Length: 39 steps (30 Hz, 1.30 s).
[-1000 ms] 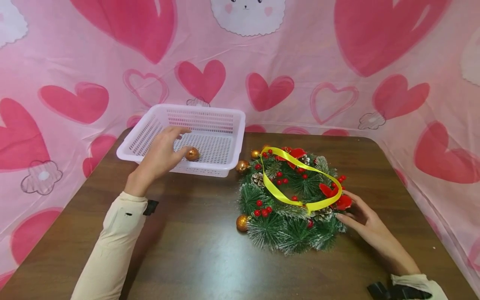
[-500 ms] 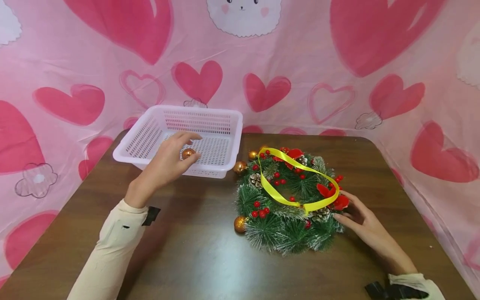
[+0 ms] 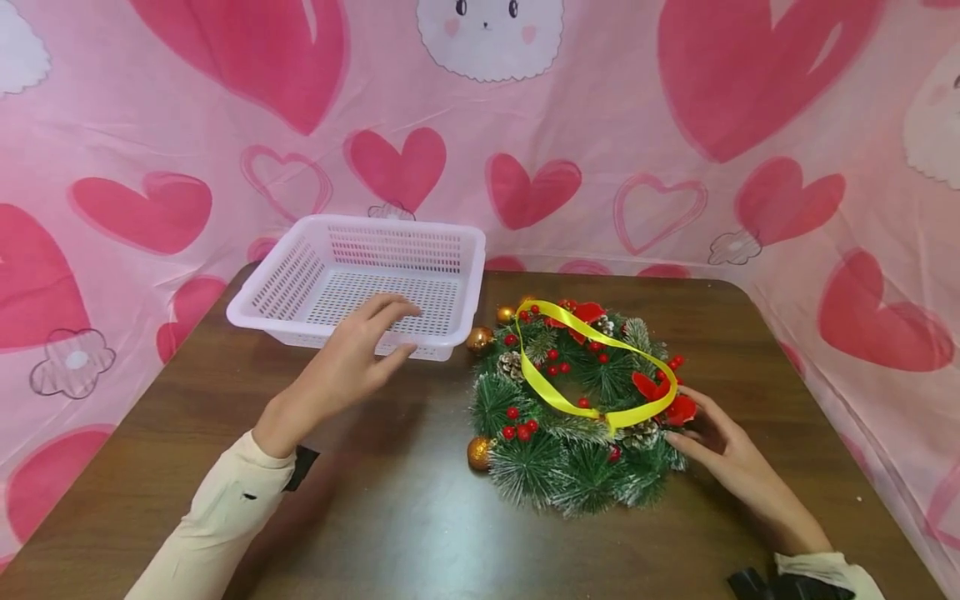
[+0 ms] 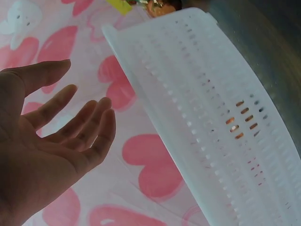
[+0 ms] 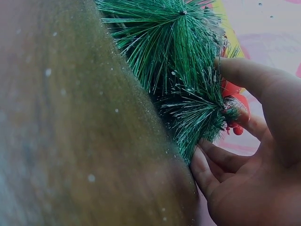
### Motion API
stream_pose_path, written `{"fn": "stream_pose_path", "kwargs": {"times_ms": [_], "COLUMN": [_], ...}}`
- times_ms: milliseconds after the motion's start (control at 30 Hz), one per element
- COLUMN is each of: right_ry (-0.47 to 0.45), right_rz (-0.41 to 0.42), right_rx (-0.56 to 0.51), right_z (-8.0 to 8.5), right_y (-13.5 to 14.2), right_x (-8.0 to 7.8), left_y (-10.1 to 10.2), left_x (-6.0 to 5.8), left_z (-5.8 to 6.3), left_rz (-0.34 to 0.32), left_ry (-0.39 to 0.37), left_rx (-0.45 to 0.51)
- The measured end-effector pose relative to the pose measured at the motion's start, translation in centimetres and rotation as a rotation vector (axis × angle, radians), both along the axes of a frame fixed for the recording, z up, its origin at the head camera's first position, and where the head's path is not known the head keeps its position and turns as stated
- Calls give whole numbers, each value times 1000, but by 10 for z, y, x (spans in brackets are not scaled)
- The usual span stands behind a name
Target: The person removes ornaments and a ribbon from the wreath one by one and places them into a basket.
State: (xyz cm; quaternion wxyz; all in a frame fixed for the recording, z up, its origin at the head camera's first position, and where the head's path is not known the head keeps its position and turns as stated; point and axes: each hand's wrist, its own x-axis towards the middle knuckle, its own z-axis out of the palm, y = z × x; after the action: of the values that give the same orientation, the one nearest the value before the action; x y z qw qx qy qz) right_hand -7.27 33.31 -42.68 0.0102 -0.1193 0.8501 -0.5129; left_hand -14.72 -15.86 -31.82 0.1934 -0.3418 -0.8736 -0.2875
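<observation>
My left hand (image 3: 348,362) hovers at the near rim of a white plastic basket (image 3: 251,319), its fingers loosely bent and holding nothing. Through the slots in the basket wall, the left wrist view gives a glimpse of a copper-coloured bauble (image 4: 233,126); from the head it is hidden. A green Christmas wreath (image 3: 528,471) lies on the table, with a yellow ribbon loop (image 3: 637,414), red berries, pine cones and red flowers. My right hand (image 3: 731,454) grips its right edge between thumb and fingers, beside a red flower (image 3: 681,410).
Gold baubles hang on the wreath's left side, one at the front (image 3: 478,453) and another (image 3: 480,339) close to the basket's right corner. The brown wooden table (image 3: 390,517) ends at a pink heart-patterned cloth (image 3: 532,108) behind.
My left hand has drawn back from over the basket toward its near rim. The bauble inside, visible earlier beside that hand, is hidden from the head now. My right hand stays on the wreath.
</observation>
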Motion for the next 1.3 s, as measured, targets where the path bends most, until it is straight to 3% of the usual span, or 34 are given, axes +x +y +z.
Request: {"fn": "stream_pose_path", "kwargs": {"times_ms": [433, 667, 1067, 1300], "right_ry": [-2, -4, -26, -21], "right_rz": [4, 5, -12, -5], "right_rx": [1, 9, 36, 24], "right_z": [0, 0, 2, 0], "right_y": [-1, 0, 1, 1], "right_x": [0, 1, 1, 1], "left_y": [21, 35, 52, 59], "left_x": [28, 42, 53, 57], "left_z": [-7, -14, -31, -42], "left_rz": [-19, -85, -179, -203], "left_ry": [-12, -16, -152, -183], "left_rx": [-121, -168, -255, -292]}}
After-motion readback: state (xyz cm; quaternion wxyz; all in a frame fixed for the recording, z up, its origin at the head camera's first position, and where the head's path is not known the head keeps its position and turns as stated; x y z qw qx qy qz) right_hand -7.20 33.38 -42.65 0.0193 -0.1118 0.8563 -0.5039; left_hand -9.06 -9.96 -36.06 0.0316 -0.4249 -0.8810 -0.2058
